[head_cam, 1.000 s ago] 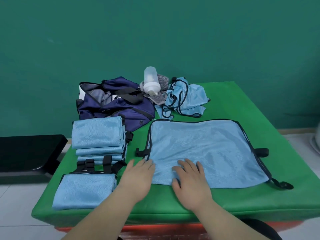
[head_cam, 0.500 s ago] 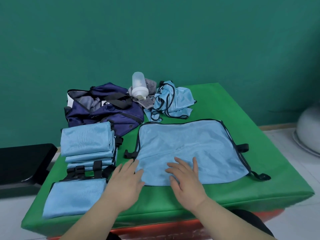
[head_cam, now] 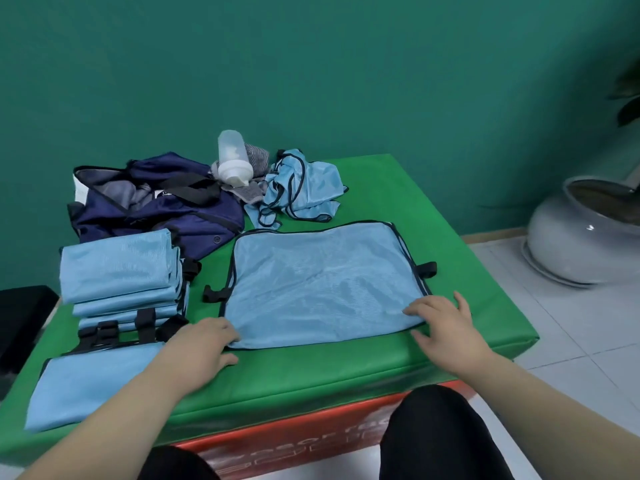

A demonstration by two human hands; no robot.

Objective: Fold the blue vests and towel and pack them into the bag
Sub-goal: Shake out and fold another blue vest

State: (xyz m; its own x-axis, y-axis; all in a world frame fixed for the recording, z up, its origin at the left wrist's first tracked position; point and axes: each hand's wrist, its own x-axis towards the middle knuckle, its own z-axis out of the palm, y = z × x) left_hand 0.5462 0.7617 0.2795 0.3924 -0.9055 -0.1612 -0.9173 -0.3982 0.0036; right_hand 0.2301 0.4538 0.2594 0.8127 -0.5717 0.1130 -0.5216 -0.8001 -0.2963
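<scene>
Hands sit at the two near corners of the spread vest [head_cam: 322,285], a pale blue mesh panel edged in dark binding that lies flat on the green table [head_cam: 311,379], with a black strap tab sticking out from each of its sides. The right hand [head_cam: 446,323] rests on the vest's near right corner. Its fingers are straight and fanned over the cloth, and its thumb is on the table just off the near edge. The left hand [head_cam: 204,344] is at the vest's near left corner with its fingers bent, their tips touching the binding and the thumb lying on the table beside that corner. I cannot tell whether it actually grips the cloth.

Left of the spread vest stands a stack of folded vests [head_cam: 117,268], with black buckles showing at its near end. Nearer than that stack, still left of the spread vest, lies a folded blue piece [head_cam: 90,386]. Beyond the vest's far left corner sits the navy bag [head_cam: 156,206], open at the top. A crumpled vest [head_cam: 304,188] lies just beyond the far edge. Between it and the bag a clear bottle [head_cam: 233,157] rests tilted on a grey striped towel [head_cam: 258,159]. Well to the right of the spread vest, on the tiled floor, stands a white pot [head_cam: 581,237].
</scene>
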